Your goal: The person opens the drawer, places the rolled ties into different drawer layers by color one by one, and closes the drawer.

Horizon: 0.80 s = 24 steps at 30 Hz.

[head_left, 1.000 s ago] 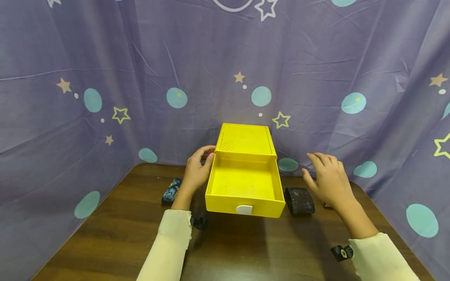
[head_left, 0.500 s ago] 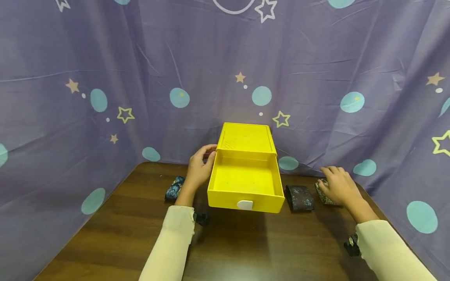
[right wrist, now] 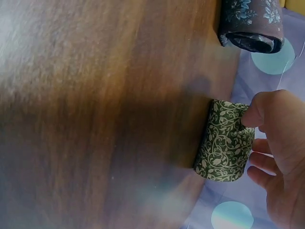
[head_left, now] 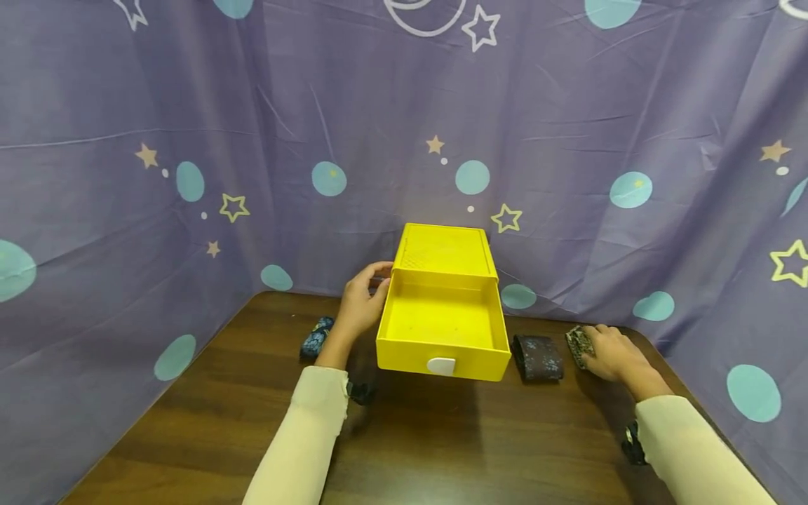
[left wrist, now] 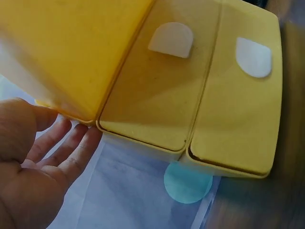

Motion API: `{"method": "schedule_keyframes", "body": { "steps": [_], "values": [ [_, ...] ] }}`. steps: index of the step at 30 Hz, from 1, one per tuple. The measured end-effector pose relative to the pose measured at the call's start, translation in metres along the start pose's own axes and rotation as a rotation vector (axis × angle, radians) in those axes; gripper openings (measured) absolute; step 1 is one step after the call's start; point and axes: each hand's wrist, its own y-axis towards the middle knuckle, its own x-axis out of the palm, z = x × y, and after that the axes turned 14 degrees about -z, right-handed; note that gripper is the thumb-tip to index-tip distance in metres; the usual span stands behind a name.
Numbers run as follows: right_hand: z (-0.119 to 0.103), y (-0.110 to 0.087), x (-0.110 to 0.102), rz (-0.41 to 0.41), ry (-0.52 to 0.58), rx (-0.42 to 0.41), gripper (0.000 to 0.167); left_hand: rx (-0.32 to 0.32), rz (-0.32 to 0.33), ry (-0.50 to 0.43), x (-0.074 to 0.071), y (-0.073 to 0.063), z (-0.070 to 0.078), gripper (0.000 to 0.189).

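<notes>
A yellow drawer unit (head_left: 445,249) stands at the back of the table, its top drawer (head_left: 442,359) pulled out with a bare bottom. Against the unit's left side rests my left hand (head_left: 362,301), thumb by the drawer edge. In the left wrist view the fingers (left wrist: 78,152) lie along the side wall, near two closed drawers with white tabs. At the far right, my right hand (head_left: 615,354) holds a green leaf-patterned roll (right wrist: 224,143). Its thumb presses into the near face; the other fingers reach behind, their tips partly hidden.
A dark floral roll (head_left: 538,358) lies between the unit and the right hand. Left of the unit is a blue floral roll (head_left: 315,338), partly behind the left forearm. A purple curtain (head_left: 555,140) hangs right behind the wooden table (head_left: 404,442).
My right hand has come down and outward from above the table onto the green roll and taken hold of it. The left hand stays at the drawer unit's side.
</notes>
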Motion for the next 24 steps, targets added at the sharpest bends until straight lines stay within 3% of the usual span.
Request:
{"method": "schedule_keyframes", "body": {
  "steps": [7,12,18,24],
  "values": [
    [0.0027,0.0034,0.0050,-0.001,0.016,-0.028,0.061,0.032,-0.033,0.054,-0.0015,0.0007,-0.0014,0.036],
    [0.0005,0.0043,0.0040,-0.054,0.010,-0.043,0.069,0.064,-0.035,0.082,-0.0024,-0.0017,-0.0050,0.038],
    [0.0002,0.0066,0.0039,-0.069,-0.043,-0.055,0.072,0.056,-0.032,0.030,-0.0012,-0.0048,-0.0084,0.041],
    [0.0015,0.0067,0.0073,-0.020,-0.083,-0.061,0.064,0.051,-0.024,0.003,0.0018,-0.0039,-0.0085,0.041]
  ]
}}
